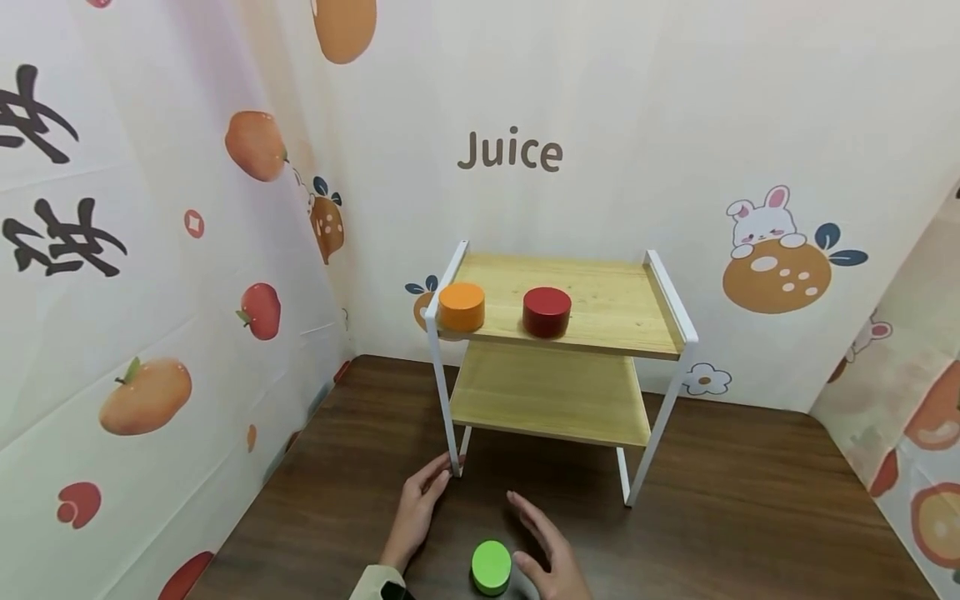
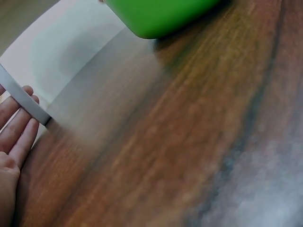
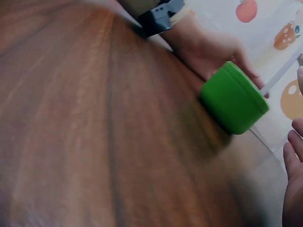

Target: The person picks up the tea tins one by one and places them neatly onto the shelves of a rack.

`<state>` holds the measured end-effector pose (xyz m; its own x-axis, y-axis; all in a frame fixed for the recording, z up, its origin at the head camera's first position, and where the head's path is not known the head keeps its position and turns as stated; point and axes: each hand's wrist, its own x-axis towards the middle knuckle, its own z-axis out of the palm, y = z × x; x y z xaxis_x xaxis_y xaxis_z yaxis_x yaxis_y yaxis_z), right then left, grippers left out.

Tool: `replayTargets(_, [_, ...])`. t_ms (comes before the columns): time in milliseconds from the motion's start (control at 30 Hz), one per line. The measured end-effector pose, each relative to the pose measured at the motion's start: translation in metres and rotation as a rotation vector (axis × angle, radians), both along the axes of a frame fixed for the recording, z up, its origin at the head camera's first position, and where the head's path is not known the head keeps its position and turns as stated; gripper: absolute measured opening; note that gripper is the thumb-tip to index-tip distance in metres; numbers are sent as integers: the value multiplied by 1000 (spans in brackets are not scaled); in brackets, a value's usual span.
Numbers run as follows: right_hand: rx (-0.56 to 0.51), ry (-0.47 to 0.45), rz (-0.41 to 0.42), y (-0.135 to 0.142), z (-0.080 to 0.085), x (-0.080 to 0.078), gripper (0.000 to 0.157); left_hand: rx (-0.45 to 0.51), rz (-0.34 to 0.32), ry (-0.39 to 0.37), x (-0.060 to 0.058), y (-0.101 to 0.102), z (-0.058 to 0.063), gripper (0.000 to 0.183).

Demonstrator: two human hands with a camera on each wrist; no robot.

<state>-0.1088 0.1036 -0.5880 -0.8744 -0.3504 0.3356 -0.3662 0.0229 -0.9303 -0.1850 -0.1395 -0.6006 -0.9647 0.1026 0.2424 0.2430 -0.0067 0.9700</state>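
Observation:
My left hand (image 1: 416,508) reaches to the foot of the shelf rack's front left white leg (image 1: 444,392). Its fingers (image 2: 16,125) lie extended against that leg, some passing behind it. On the dark wooden table between my hands stands a short green cylinder (image 1: 491,567), which looks large in the right wrist view. Just right of it is my right hand (image 1: 551,554), fingers apart and thumb near the cylinder's side, holding nothing. The two-tier rack has a pale wood top shelf (image 1: 600,300), where an orange cylinder (image 1: 462,307) and a dark red cylinder (image 1: 547,312) stand near the front edge.
Below the top tier is a lower wooden shelf (image 1: 551,392). The rack's front right leg (image 1: 660,429) meets the dark table (image 1: 750,500). Behind and at both sides hang pale curtains (image 1: 622,167) printed with fruit and rabbits.

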Motion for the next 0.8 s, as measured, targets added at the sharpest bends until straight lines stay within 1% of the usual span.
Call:
replayTargets(67, [-4, -51, 40, -3, -3, -1, 58, -2, -5, 6, 0, 0, 0, 38])
replayTargets(133, [-8, -80, 72, -4, -4, -3, 58, -7, -10, 12, 0, 0, 0, 38])
replayTargets(233, [-14, -84, 111, -5, -7, -3, 58, -9, -13, 3, 0, 0, 0, 39])
replayTargets(367, [-28, -32, 162, -4, -9, -3, 58, -5, -24, 13, -1, -1, 0, 40])
replayTargets(467, [-33, -35, 165, -5, -8, -4, 57, -3, -23, 34, -2, -1, 1, 39])
replayTargets(567, [-15, -90, 158, -6, -6, -4, 55, -1, -19, 36, -3, -2, 1, 39])
replayTargets(667, [23, -146, 155, -5, -5, -3, 53, 5, -25, 17, -3, -2, 0, 39])
replayTargets(800, [49, -160, 166, -4, -6, -2, 52, 7, -45, -17, -2, -1, 1, 39])
